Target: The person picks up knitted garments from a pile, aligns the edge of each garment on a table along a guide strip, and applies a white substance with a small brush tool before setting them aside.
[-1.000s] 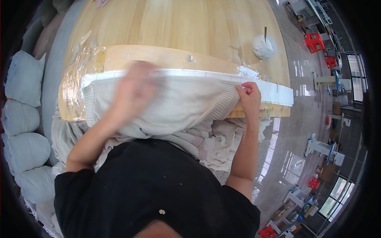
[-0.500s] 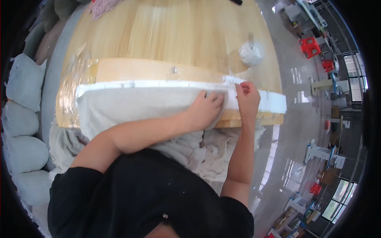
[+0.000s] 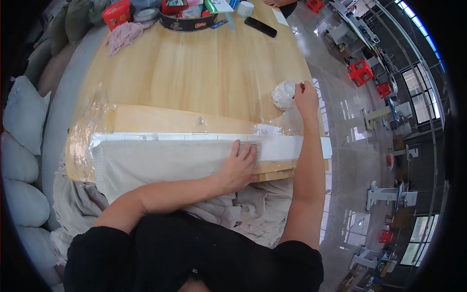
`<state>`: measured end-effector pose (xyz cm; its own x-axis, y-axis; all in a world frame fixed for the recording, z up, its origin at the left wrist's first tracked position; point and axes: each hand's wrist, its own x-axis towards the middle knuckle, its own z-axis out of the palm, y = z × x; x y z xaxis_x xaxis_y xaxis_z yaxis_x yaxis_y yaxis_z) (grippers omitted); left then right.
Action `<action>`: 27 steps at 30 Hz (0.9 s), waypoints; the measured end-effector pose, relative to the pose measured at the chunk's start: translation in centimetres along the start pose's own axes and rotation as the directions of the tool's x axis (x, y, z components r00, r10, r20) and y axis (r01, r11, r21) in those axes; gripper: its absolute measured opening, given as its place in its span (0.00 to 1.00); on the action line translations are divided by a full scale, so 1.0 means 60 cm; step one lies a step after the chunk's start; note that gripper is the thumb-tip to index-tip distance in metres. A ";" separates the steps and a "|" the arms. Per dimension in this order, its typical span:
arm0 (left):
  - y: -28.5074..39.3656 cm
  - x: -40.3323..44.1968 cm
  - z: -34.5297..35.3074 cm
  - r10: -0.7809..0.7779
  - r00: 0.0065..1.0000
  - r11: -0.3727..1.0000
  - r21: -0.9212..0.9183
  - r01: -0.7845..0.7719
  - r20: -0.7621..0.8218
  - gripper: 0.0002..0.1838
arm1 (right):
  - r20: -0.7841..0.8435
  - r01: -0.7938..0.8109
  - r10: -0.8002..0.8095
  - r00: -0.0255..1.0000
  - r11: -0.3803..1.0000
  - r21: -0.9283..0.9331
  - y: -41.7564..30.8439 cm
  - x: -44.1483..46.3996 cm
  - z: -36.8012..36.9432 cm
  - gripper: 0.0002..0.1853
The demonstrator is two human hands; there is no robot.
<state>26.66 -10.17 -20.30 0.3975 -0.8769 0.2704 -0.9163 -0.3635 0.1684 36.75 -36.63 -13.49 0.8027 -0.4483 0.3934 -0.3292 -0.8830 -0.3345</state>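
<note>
My left hand (image 3: 241,166) lies with fingers spread on the right end of a light grey knitted piece (image 3: 165,158). The knit's top edge runs along a white strip with tick marks (image 3: 194,137), fixed to the table (image 3: 180,82). Beyond the knit, the white strip continues to the right. My right hand (image 3: 306,100) is at the right side of a small, rounded container (image 3: 281,96) with whitish contents. Its thumb and fingers are pinched together, a small dark tip showing at them; what they hold is too small to make out.
At the far end are a red tub (image 3: 116,15), a pink cloth (image 3: 127,36), a dark round tin (image 3: 187,23), a phone (image 3: 260,27) and another person's hand (image 3: 277,3). Crumpled knit fabric (image 3: 262,204) hangs at the near edge. White sacks (image 3: 26,114) line the left.
My right hand has moved from the strip near the knit's end to the small container. My left hand stays on the knit. The view has tilted up, showing more of the far table.
</note>
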 end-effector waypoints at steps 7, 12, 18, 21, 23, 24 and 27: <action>0.008 -0.007 0.007 -0.058 0.998 0.998 0.024 0.058 0.000 0.34 | 0.197 -0.233 0.154 0.968 0.844 0.482 0.013 -0.021 -0.051 0.13; 0.003 -0.019 0.015 -0.089 0.995 0.995 -0.054 0.087 -0.039 0.34 | -0.098 -0.092 0.355 0.930 0.483 0.871 -0.041 -0.090 -0.079 0.15; 0.004 -0.018 0.011 -0.108 0.994 0.993 -0.041 0.108 -0.008 0.37 | -0.086 -0.101 0.423 0.902 0.401 0.911 -0.128 -0.276 -0.079 0.11; 0.004 -0.019 0.013 -0.111 0.994 0.993 -0.045 0.111 0.001 0.37 | -0.034 -0.139 0.355 0.934 0.449 0.883 -0.135 -0.320 -0.051 0.08; 0.004 -0.019 0.014 -0.112 0.994 0.993 -0.046 0.112 -0.003 0.37 | 0.044 -0.196 0.319 0.947 0.461 0.866 -0.137 -0.334 -0.038 0.06; 0.004 -0.019 0.015 -0.110 0.994 0.993 -0.047 0.110 -0.002 0.36 | 0.065 -0.207 0.310 0.949 0.452 0.868 -0.136 -0.338 -0.029 0.06; 0.004 -0.019 0.020 -0.106 0.994 0.993 -0.058 0.105 -0.009 0.35 | 0.061 -0.187 0.243 0.968 0.541 0.820 -0.131 -0.341 -0.004 0.05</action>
<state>25.95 -9.64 -21.69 0.4926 -0.8306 0.2597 -0.8650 -0.4346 0.2506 22.78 -20.57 -18.69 0.7275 -0.6400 0.2475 0.0792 -0.2799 -0.9567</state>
